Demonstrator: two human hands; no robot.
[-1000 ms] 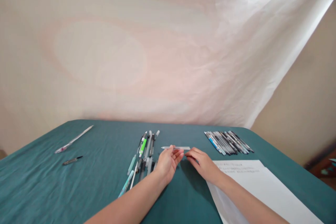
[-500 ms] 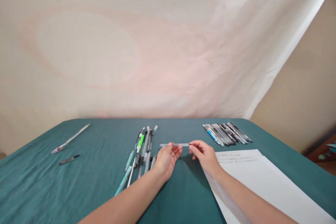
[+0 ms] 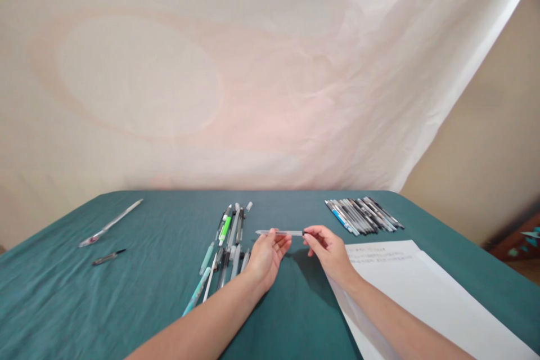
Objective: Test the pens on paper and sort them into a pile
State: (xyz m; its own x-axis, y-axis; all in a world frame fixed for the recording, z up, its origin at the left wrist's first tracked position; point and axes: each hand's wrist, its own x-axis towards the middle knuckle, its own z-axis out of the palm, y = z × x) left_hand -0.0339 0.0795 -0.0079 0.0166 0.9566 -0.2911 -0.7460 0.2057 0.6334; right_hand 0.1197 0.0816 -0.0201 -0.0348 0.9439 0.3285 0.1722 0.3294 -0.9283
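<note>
A clear-barrelled pen [image 3: 288, 232] lies level across both hands above the table, its pale tip pointing left. My left hand [image 3: 269, 257] holds the barrel between thumb and fingers, palm partly turned up. At the other end, my right hand [image 3: 325, 246] pinches a small dark piece, which looks like the pen's end plug or cap. Whether that piece is joined to the barrel is too small to tell. Just left of my left hand lies a loose heap of pens [image 3: 231, 236], among them a green-and-white one [image 3: 225, 230] and a teal one [image 3: 197, 292], partly behind my forearm.
White paper [image 3: 415, 275] with handwriting lies under my right forearm. Beyond it, several pens [image 3: 363, 215] lie side by side in a row. Far left on the green cloth [image 3: 156, 270] are a long clear pen [image 3: 112, 223] and a short dark-tipped one [image 3: 108, 257]. A small clear cap [image 3: 249, 206] lies behind the heap.
The hands keep nearly the same pose. A little more of the dark piece shows between the barrel and my right fingers. The view has shifted very slightly.
</note>
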